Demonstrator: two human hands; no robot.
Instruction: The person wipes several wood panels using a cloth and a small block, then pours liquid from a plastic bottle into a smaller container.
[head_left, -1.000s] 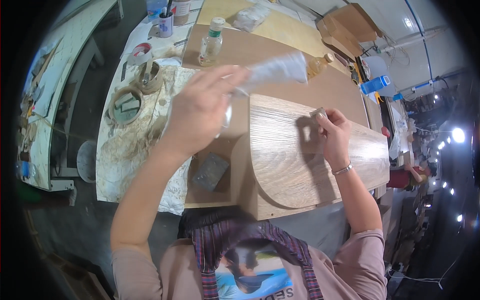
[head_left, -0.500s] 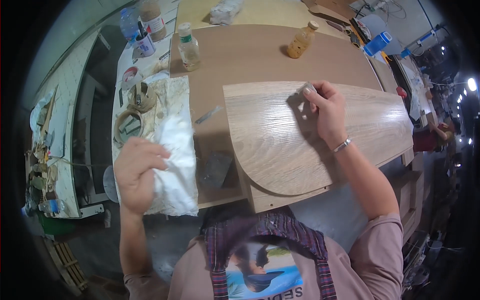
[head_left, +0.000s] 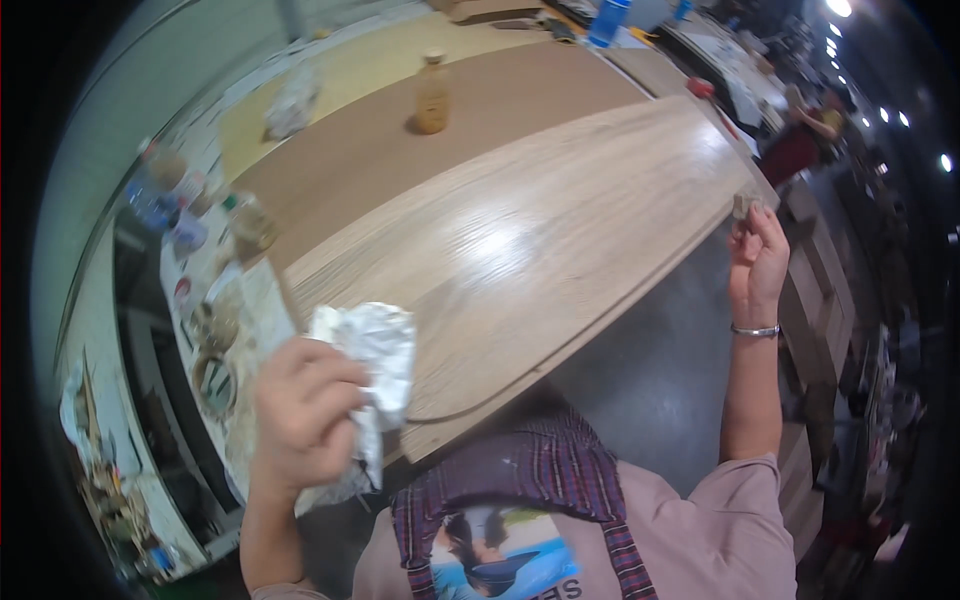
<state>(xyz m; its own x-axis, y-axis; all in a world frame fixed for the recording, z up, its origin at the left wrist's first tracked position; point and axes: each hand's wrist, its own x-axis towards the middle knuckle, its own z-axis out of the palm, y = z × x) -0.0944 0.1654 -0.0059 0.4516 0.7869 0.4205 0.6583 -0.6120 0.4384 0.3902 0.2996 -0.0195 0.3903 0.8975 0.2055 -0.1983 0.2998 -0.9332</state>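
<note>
A long wood-grain board (head_left: 560, 220) with a rounded near left corner lies across the table in front of me. My left hand (head_left: 310, 410) is closed on a crumpled white cloth (head_left: 375, 350), which hangs over the board's left end. Beyond the board's right end, my right hand (head_left: 757, 260) pinches a small grey-beige block (head_left: 745, 205) between thumb and fingers. Whether the block touches the board's edge I cannot tell. Past the far edge stands a capped bottle of yellowish liquid (head_left: 433, 100).
To the left are another bottle (head_left: 250, 222), a purple-white cup (head_left: 188, 230) and a tape roll (head_left: 215, 385), all blurred. A clear plastic bundle (head_left: 293, 103) lies at the back. Another person (head_left: 805, 135) is at the far right.
The view has turned, and the board appears more slanted. My left hand has brought the cloth over to the board's left end. My right hand has moved rightward with the small block.
</note>
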